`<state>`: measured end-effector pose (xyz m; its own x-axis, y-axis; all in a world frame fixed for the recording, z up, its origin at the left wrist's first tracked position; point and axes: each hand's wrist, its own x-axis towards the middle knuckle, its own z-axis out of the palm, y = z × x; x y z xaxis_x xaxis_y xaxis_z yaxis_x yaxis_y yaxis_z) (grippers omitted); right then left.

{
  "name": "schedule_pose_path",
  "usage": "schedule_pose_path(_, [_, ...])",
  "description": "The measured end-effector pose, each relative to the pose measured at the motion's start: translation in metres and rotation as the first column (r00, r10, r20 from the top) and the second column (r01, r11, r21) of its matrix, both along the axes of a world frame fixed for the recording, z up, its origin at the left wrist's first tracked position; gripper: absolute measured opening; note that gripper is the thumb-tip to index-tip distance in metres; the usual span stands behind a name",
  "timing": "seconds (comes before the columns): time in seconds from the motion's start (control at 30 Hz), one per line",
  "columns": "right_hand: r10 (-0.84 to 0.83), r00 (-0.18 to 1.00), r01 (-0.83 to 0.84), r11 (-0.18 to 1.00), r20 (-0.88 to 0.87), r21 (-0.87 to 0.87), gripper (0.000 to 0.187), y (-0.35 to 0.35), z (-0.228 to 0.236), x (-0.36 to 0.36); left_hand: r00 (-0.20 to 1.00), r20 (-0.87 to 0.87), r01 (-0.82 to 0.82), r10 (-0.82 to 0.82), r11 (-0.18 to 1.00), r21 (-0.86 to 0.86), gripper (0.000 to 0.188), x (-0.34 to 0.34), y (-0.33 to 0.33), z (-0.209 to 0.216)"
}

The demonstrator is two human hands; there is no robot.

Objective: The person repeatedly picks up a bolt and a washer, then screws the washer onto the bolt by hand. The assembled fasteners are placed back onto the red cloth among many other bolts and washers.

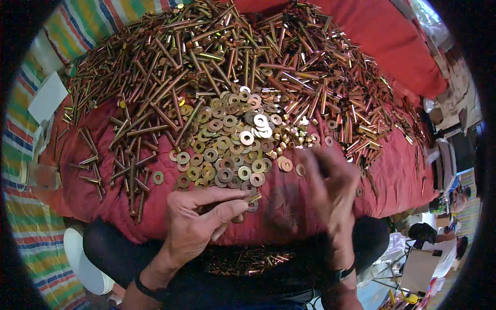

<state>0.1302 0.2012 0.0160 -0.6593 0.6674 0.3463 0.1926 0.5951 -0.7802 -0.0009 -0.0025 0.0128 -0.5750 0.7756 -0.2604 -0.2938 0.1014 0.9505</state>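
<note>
My left hand (206, 212) is closed, thumb against fingers, around a bolt whose brass-coloured threaded end (256, 198) pokes out past the fingertips. Most of that bolt is hidden in the hand. Just beyond lies a heap of flat washers (225, 150). My right hand (333, 188) hangs over the red cloth (289, 227), nearest to a small pile of shiny nuts (297, 135) right of the washers. Motion smears its fingers, so whether they hold anything cannot be made out.
A large mound of long bolts (206, 46) spreads across the far side, with looser bolts (132, 175) at the left. More bolts or metal pieces (250, 261) lie low between my legs. A white card (47, 98) rests at the far left. Another person (444, 253) is at the right.
</note>
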Motion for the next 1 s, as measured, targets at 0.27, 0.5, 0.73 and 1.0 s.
schedule_pose_path(0.27, [-0.061,0.963,-0.074,0.877,0.262,0.474,0.015,0.048,-0.035,0.003,0.996,0.052,-0.075,0.072,0.995,0.059,0.019,0.004,0.0,-0.009])
schedule_pose_path(0.5, [-0.044,0.89,-0.176,0.885,0.453,0.432,0.009,0.043,-0.025,0.011,0.992,0.075,-0.107,0.101,0.992,0.068,0.017,0.005,-0.004,-0.008])
schedule_pose_path(0.73, [0.047,0.904,-0.226,0.895,0.424,0.383,0.015,0.045,-0.022,0.017,0.997,-0.029,-0.071,0.071,0.997,0.004,0.018,0.005,-0.003,-0.005])
schedule_pose_path(1.0, [0.169,0.97,-0.165,0.985,0.173,-0.041,0.027,0.023,0.001,0.003,0.99,0.141,-0.009,0.006,1.0,0.022,0.017,-0.001,-0.006,0.002])
